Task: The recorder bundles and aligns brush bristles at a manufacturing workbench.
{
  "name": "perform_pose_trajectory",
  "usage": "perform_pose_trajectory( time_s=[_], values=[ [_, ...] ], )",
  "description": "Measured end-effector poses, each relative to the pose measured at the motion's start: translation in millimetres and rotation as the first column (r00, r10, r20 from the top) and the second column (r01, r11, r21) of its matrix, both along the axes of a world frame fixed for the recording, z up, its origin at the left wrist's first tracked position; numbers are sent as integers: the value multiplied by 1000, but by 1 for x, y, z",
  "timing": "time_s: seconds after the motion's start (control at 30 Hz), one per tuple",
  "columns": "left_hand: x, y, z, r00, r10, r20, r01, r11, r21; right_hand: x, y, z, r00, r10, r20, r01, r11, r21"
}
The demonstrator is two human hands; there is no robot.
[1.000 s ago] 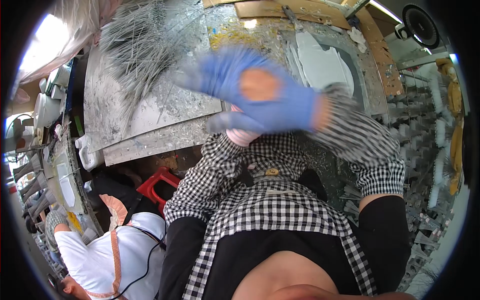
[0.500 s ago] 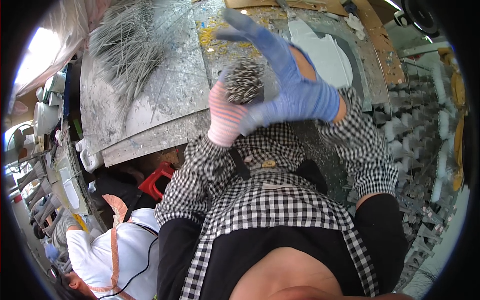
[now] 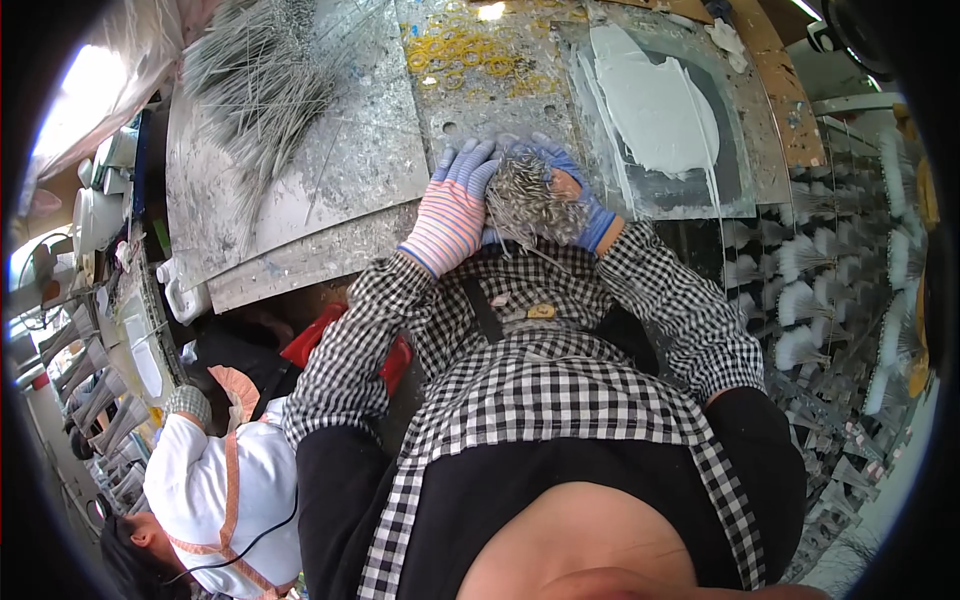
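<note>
Both hands close around an upright bundle of thin grey-white bristles (image 3: 527, 196) at the near edge of a metal-covered workbench (image 3: 340, 170). My left hand (image 3: 452, 208), in a pink-and-white striped glove with blue fingertips, presses the bundle's left side. My right hand (image 3: 578, 200), in a blue glove with a hole showing skin, wraps its right side. The bristle tips point up at the camera.
A large loose heap of bristles (image 3: 255, 85) lies at the bench's far left. Yellow rubber bands (image 3: 470, 55) are scattered at the back. A glass plate with white paste (image 3: 655, 110) sits right. Finished white brush heads (image 3: 810, 290) stand on racks right. Another person (image 3: 215, 490) crouches lower left.
My right hand came down from a raised, spread position and now clasps the bundle against the bench edge together with my left hand; the bundle has moved lower.
</note>
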State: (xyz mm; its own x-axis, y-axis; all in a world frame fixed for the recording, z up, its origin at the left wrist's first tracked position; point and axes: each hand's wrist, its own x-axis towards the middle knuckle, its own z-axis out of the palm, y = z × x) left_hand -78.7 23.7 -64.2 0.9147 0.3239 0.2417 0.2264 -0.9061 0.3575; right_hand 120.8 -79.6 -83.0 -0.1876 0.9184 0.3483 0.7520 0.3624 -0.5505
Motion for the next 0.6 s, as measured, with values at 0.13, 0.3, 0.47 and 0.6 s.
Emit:
perform_pose_trajectory(
  time_s=[0.13, 0.3, 0.47, 0.6],
  values=[
    [9, 10, -17, 998, -6, -62, 19, 978, 210, -6, 8, 13, 916, -134, -377, 53, 974, -220],
    [5, -7, -3, 992, 93, 89, -89, 995, -46, 5, 11, -32, 911, -115, -397, 40, 980, -193],
    [6, -20, 3, 980, 136, 143, -129, 990, -60, 6, 0, 15, 995, -68, 69, 55, 983, 174],
    [6, -32, 7, 976, 216, 32, -216, 976, -9, 8, -7, -23, 955, -124, -268, 54, 965, -256]
  ],
)
